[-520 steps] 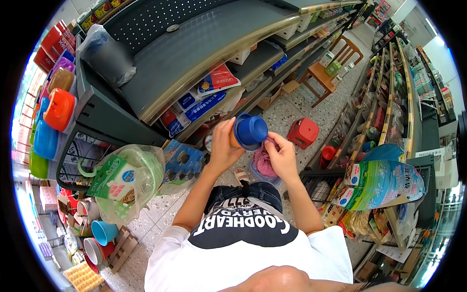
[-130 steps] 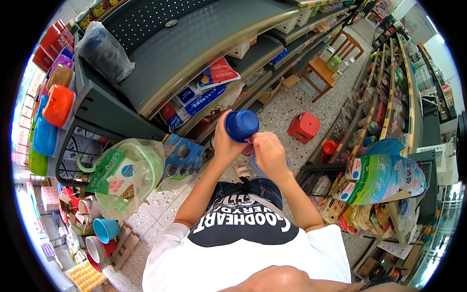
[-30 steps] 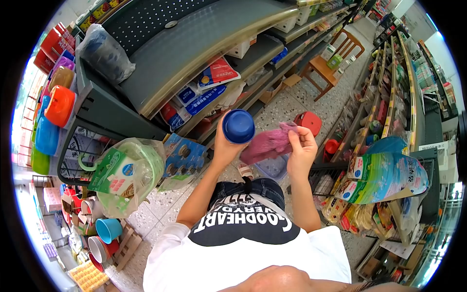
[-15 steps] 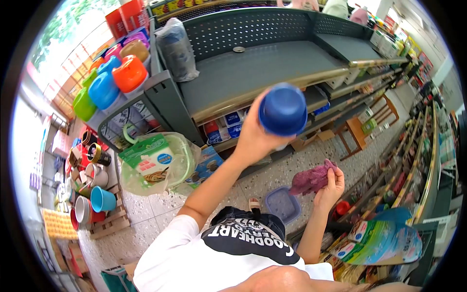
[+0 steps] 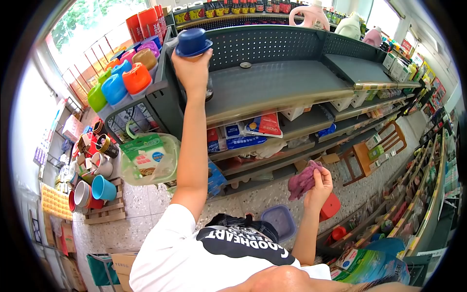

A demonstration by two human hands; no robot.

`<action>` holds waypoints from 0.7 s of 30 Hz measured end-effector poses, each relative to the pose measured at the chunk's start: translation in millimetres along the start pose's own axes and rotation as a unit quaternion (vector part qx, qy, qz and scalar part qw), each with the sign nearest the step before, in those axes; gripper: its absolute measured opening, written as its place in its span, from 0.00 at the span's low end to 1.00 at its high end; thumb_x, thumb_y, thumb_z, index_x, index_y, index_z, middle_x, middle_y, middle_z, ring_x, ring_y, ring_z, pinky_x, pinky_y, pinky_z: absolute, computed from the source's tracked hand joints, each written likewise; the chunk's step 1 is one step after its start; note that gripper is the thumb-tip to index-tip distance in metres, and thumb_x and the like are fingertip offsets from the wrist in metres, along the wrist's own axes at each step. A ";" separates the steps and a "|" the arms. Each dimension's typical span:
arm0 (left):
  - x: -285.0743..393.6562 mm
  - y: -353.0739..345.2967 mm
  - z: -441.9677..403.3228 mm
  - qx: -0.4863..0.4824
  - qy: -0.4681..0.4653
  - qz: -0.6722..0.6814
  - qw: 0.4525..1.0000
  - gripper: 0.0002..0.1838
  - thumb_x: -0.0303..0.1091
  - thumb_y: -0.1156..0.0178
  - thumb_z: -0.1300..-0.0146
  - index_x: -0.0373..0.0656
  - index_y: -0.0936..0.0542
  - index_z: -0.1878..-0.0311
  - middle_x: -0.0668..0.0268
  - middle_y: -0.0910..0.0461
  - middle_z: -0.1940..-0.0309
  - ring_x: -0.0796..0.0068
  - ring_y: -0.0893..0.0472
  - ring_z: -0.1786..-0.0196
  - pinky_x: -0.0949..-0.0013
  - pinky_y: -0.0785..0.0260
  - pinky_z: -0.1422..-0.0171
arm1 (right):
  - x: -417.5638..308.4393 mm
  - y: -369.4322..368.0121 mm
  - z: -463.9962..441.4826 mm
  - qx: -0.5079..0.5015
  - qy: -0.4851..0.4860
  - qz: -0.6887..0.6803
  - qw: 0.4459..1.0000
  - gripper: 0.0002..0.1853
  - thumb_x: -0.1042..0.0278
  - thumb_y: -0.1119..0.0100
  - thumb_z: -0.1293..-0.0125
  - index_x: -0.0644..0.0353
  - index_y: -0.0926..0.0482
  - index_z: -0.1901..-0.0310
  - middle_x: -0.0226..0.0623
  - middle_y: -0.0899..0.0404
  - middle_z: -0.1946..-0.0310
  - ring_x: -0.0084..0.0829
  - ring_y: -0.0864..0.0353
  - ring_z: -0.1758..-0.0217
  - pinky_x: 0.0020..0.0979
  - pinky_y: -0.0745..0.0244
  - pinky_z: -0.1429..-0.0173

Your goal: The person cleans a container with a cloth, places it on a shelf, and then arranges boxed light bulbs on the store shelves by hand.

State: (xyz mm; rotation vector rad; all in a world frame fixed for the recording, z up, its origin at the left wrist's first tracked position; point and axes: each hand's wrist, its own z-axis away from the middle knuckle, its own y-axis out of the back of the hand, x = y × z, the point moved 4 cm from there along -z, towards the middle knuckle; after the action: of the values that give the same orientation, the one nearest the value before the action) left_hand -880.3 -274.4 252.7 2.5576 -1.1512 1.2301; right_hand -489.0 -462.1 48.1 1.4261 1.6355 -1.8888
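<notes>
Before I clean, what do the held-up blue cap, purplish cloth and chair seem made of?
Blue cap: probably smooth plastic, given its even colour and flared rim. Purplish cloth: soft, matte fabric, perhaps microfibre; it droops in folds. Chair: likely varnished wood, from its brown slats.

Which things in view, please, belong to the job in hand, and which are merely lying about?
Likely part of the job:
Round blue-topped plastic container, in the left hand
Crumpled mauve cloth, in the right hand
Perhaps the translucent bluish plastic basin

Merely standing about:
Brown wooden chair
Red plastic stool
Round turquoise plastic bucket
</notes>
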 end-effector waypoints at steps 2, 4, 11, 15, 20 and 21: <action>-8.9 3.9 -0.9 0.027 0.025 0.007 0.999 0.39 0.32 0.20 0.57 0.33 0.30 0.42 0.55 0.22 0.49 0.62 0.20 0.47 0.63 0.31 0.38 | 1.2 0.3 -9.2 -0.006 -0.010 0.000 1.000 0.06 0.82 0.40 0.33 0.66 0.22 0.56 0.38 0.16 0.57 0.24 0.17 0.56 0.24 0.22 0.48; -20.9 9.2 -5.2 0.039 0.020 -0.023 0.999 0.40 0.32 0.20 0.58 0.33 0.30 0.43 0.54 0.22 0.49 0.61 0.20 0.47 0.62 0.31 0.38 | 2.2 -0.7 -16.4 -0.010 -0.025 0.003 1.000 0.06 0.82 0.40 0.33 0.66 0.22 0.56 0.38 0.16 0.58 0.23 0.17 0.57 0.24 0.22 0.49; -51.2 19.2 -15.4 0.071 0.000 -0.097 0.993 0.41 0.35 0.19 0.58 0.32 0.30 0.41 0.51 0.22 0.46 0.57 0.22 0.43 0.59 0.33 0.35 | 25.7 10.0 -32.4 -0.027 -0.077 -0.003 0.997 0.05 0.82 0.41 0.33 0.66 0.22 0.57 0.36 0.16 0.58 0.22 0.18 0.57 0.23 0.23 0.50; -54.4 23.2 -19.4 0.067 -0.001 -0.104 0.992 0.40 0.35 0.19 0.56 0.31 0.29 0.42 0.53 0.22 0.47 0.61 0.22 0.44 0.62 0.33 0.36 | 29.3 13.8 -35.1 -0.027 -0.088 0.006 0.996 0.05 0.83 0.42 0.33 0.65 0.22 0.58 0.34 0.17 0.59 0.21 0.19 0.57 0.23 0.24 0.50; -46.4 24.6 -8.3 0.069 -0.009 -0.137 0.988 0.42 0.41 0.20 0.54 0.29 0.30 0.40 0.52 0.22 0.47 0.59 0.22 0.44 0.61 0.33 0.36 | 33.8 25.4 -36.3 -0.017 -0.100 0.006 0.995 0.05 0.82 0.41 0.33 0.66 0.22 0.57 0.34 0.17 0.59 0.21 0.19 0.58 0.23 0.24 0.51; -44.8 25.4 -4.1 0.061 -0.007 -0.142 0.988 0.45 0.43 0.20 0.54 0.28 0.32 0.38 0.49 0.23 0.45 0.54 0.22 0.42 0.59 0.34 0.34 | 35.2 28.2 -36.3 -0.015 -0.101 0.008 0.995 0.05 0.82 0.41 0.33 0.66 0.22 0.57 0.34 0.17 0.59 0.21 0.19 0.58 0.23 0.24 0.51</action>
State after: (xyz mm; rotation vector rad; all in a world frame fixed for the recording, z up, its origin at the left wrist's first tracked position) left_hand -917.4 -264.4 218.1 2.7014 -0.6975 1.2487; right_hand -467.8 -426.6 7.6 1.1891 1.5453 -1.9201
